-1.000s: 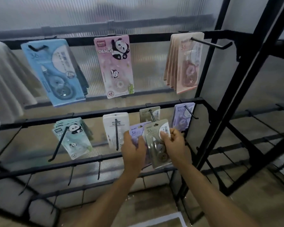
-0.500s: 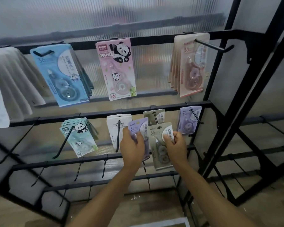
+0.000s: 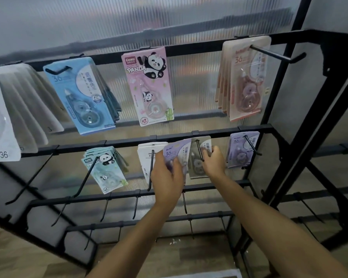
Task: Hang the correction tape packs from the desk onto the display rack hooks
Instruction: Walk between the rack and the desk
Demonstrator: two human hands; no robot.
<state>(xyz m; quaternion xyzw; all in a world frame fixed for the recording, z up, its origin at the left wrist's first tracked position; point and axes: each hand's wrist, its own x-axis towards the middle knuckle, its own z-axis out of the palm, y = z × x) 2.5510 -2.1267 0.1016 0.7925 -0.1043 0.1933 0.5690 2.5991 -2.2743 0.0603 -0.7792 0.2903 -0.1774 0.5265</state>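
My right hand [image 3: 213,161] has lifted the grey pack [image 3: 198,157] onto the hook [image 3: 199,150], pinching it; my left hand [image 3: 167,177] grips the spare purple pack [image 3: 176,152] clear.

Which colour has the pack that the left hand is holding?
Light purple, printed "36": the correction tape pack in the left hand, head view.

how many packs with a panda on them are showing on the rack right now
2 show a panda front: the pink panda pack on the top rail, centre, and the green panda pack on the rail below, left. More packs sit stacked behind the green one.
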